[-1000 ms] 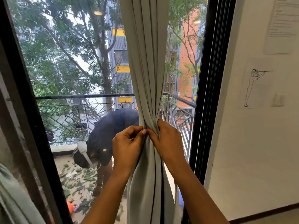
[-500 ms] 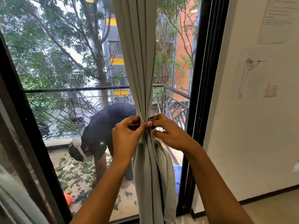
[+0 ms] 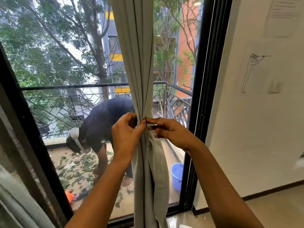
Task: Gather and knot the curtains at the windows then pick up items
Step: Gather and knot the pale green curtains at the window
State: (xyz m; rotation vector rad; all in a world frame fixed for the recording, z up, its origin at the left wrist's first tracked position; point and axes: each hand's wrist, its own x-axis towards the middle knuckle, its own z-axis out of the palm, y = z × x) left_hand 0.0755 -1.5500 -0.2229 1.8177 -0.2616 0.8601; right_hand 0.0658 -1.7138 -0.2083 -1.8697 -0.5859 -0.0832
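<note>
Curtain [image 3: 134, 63] hung bunched mid-window, twelve to six. Left hand [image 3: 126, 134] pinched the gather from nine o'clock, right hand [image 3: 171, 132] from three. Risk: such a slim hold by the fingers [image 3: 141, 125] could slip, spilling folds before any knot.

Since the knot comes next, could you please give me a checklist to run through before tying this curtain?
1. The curtain is gathered into one bunch: ok, the folds draw together at the hands.
2. The left hand has a grip: ok, its fingers are curled round the bunch.
3. The right hand has a grip: ok, it pinches a fold on the bunch's right side.
4. A knot is started: not ok, no loop shows.
5. The length below the hands hangs free: ok, nothing is caught in it.
6. The fixing at the top will take a pull: cannot tell, it is out of view.
</note>
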